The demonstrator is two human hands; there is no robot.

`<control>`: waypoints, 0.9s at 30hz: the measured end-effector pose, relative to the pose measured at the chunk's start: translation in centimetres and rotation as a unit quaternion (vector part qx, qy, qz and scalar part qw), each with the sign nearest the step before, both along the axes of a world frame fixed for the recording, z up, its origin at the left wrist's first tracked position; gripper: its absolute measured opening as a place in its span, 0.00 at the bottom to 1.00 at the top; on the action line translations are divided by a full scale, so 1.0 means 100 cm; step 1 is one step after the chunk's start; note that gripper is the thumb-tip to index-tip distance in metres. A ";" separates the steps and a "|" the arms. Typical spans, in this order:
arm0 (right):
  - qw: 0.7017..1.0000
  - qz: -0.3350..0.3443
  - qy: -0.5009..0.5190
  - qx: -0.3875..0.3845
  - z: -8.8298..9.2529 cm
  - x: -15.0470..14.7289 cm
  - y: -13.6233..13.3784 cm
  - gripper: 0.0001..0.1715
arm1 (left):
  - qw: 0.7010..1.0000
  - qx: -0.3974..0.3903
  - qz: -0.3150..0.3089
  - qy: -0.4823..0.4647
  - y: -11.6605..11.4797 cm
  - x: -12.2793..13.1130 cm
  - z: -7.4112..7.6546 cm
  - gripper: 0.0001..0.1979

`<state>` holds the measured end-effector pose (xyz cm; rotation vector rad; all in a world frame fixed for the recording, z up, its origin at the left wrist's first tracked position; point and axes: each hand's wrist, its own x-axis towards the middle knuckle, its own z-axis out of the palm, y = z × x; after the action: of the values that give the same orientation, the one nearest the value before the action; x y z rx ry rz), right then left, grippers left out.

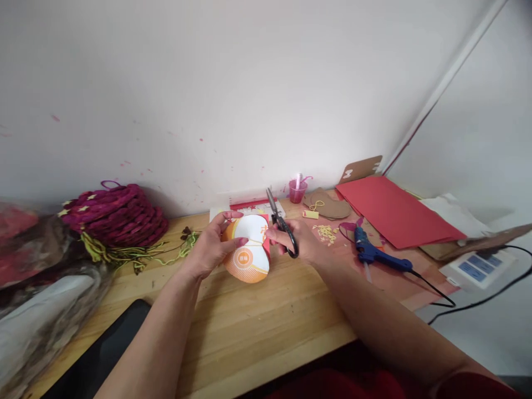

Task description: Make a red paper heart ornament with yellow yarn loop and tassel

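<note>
My left hand (211, 244) grips a rounded piece of printed card (251, 252), white and orange with Chinese lettering and a red edge on its right side. The thumb lies on top of the card and the fingers go behind it. In my right hand (295, 235) is a pair of scissors (273, 204) with black handles, the blades pointing up and away from the card. The right thumb and fingers are close to the card's red edge; whether they touch it I cannot tell.
On the right lie a blue glue gun (376, 255) with a cord, red paper (394, 213), small yellow pieces (327, 234) and cut cardboard (328, 204). A pink cup (297, 192) stands by the wall. Left are a magenta braided bundle (120, 216), a black flat device (103, 349) and plastic bags (45, 327).
</note>
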<state>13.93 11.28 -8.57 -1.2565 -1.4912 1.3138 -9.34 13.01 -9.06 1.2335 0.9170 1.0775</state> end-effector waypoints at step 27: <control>0.987 -0.133 0.070 0.052 -0.005 -0.016 -0.004 0.24 | 0.982 -0.042 0.134 -0.125 -0.018 0.055 -0.023 0.37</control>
<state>12.28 10.85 -9.05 -1.2213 -1.2309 1.1102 -3.89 11.21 -11.40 0.8968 0.9391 1.3589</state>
